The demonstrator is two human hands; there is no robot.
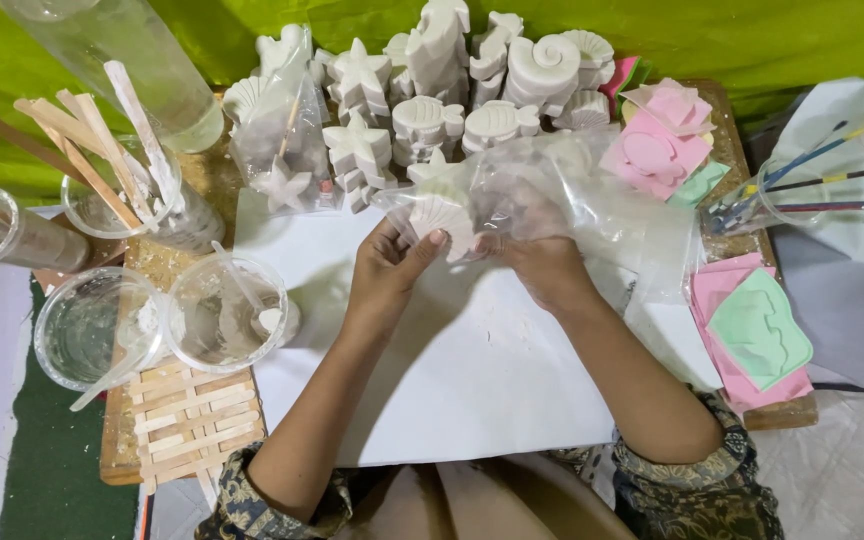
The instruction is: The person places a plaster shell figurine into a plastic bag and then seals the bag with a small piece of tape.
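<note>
My left hand (392, 265) grips the mouth of a clear plastic bag (592, 200) and pinches a white plaster shell (444, 222) at its opening. My right hand (542, 265) holds the same bag from below, its fingers partly hidden behind the plastic. Both hands hover over a white sheet of paper (452, 370) on the wooden board. The shell sits half inside the bag.
White plaster starfish and shell casts (452, 90) are stacked at the back. Another bagged cast (282, 150) stands left. Plastic cups (227, 315) with wooden sticks (102, 160) sit left. Pink and green moulds (757, 335) and paintbrushes (822, 180) lie right.
</note>
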